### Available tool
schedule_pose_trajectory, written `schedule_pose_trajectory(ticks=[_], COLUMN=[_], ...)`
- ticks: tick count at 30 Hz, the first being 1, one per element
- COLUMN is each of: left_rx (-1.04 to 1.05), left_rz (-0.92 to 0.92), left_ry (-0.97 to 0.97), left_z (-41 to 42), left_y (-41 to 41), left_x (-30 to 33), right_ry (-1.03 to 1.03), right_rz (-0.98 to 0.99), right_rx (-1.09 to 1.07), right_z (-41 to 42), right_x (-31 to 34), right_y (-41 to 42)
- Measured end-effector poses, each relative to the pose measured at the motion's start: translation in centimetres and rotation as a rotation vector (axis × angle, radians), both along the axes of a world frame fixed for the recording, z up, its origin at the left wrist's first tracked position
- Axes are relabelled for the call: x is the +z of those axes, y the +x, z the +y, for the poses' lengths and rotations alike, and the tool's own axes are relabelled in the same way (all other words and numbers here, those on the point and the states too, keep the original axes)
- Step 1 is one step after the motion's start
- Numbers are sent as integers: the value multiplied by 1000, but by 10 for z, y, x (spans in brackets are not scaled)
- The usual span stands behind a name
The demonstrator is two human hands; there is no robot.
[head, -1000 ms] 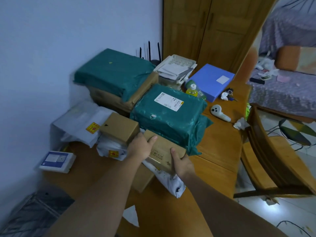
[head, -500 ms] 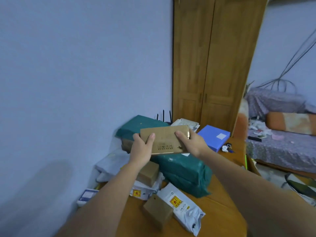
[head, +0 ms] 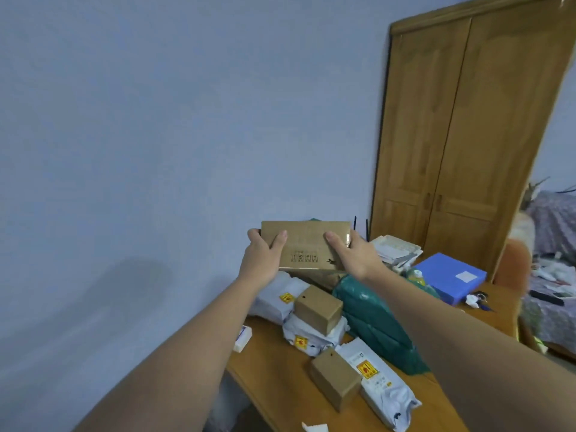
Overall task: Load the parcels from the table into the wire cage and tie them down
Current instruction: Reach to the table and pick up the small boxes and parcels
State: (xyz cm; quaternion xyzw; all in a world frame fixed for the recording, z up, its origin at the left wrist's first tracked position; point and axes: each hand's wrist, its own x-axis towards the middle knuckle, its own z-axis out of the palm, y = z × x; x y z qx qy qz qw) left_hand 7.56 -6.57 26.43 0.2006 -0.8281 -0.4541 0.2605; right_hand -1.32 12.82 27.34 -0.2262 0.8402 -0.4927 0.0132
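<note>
Cardboard, flat and brown, the parcel point(head: 304, 244) is held up at arm's length above the tabletop point(head: 280, 385), clear of the pile beneath it. The left hand point(head: 263, 258) grips its left end with the thumb laid across the near face, and the right hand point(head: 353, 255) clasps the right end the same way. This looks like the carrying step of one load; the wire cage is not in view, so the next move calls for turning to find it and lowering the box in flat. Open room lies to the left along the bare wall point(head: 156, 135). Small brown boxes point(head: 318, 308), white mailers point(head: 378, 389) and a green bag point(head: 374, 325) crowd the tabletop's near edge, where a low swing could knock them off.
</note>
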Motion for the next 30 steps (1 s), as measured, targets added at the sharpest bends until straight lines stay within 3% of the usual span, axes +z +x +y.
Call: schedule_pose_trajectory(ticks=[10,20,30], left_rx=[411,837,1043], left_rz=[-53,-107,-143], left_ry=[-22,62,137], left_z=[-60,-63,-87], left_y=[169,394,563], left_x=[-5,-58,-92], right_ry=[6,84,176], right_rz=[-35,-111,-175], right_rx=[430,907,1117], right_z=[-113,-197,-268], right_x=[-25,-71,-107], right_y=[99,275,433])
